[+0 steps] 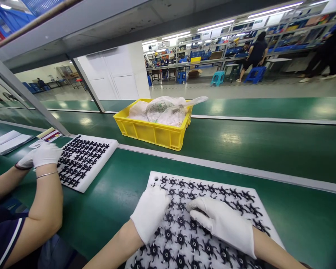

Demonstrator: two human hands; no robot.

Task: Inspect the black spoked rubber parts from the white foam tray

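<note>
A white board (261, 201) lies in front of me on the green bench, with rows of small black bladed wheels (180, 239) set on it. My left hand (152, 209), in a white glove, is over the board's upper left part. Its fingers are curled closed, and whatever they hold is hidden. To the right, my right hand (221, 222), also gloved, rests low over the middle rows. Thumb and fingertips are bent together among the wheels; I cannot make out what is between them.
A yellow crate (154, 137) with clear plastic bags (168, 110) stands beyond the board. At left, a co-worker's gloved hands (46, 154) are at a second white board (100, 164) with black wheels. A metal post (28, 93) and overhead shelf frame the bench.
</note>
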